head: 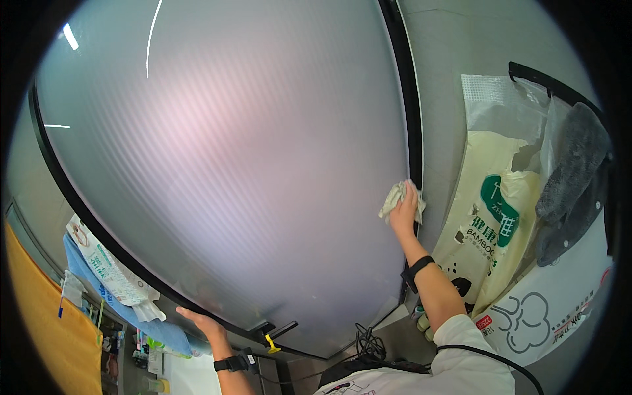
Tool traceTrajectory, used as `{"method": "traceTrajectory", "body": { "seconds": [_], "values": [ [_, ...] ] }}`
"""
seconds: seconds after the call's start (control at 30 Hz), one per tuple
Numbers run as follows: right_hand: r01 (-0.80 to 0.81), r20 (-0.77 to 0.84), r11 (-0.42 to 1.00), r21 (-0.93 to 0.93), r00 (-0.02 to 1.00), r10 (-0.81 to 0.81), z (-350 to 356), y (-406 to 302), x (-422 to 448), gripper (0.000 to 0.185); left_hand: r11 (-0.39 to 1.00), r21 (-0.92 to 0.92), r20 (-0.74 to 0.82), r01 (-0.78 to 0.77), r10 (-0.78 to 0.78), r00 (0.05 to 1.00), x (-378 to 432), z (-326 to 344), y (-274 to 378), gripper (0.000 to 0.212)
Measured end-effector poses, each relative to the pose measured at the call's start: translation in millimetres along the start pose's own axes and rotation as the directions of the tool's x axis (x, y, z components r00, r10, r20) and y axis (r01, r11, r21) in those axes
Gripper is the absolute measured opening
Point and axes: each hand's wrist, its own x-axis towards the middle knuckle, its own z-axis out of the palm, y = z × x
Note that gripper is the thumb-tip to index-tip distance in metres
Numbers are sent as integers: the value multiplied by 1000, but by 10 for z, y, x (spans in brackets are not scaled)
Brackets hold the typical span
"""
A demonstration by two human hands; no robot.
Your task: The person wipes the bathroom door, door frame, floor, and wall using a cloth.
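A large frosted glass door panel in a black frame fills the middle of the head view. My right hand presses a crumpled pale cloth against the glass at its right edge, beside the black frame. My left hand lies at the frame's lower left edge, palm and fingers spread against it, with no object seen in it. Right of my left hand, a black door handle and a small yellow hook are fixed near the frame.
On the right, a torn bamboo tissue package, a grey cloth and a white printed bag hang along the wall. A tissue pack, a blue towel and an orange towel are at left. Coiled black cable lies below the door.
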Motion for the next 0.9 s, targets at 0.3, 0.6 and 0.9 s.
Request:
{"method": "traceTrajectory", "body": {
  "seconds": [0.3, 0.6, 0.9],
  "values": [
    [-79, -108, 954, 289, 988, 114, -230, -1368, 1663, 77, 999, 28, 2, 35, -35, 999, -286, -324, 206, 109],
    [458, -405, 888, -47, 804, -436, -383, -2724, 4083, 69, 999, 38, -32, 33, -32, 999, -148, -259, 75, 113],
    [437, -299, 897, -74, 848, -438, 101, -1216, 2308, 64, 996, 76, -194, -40, 54, 980, -167, -298, 156, 113]
  ]
}}
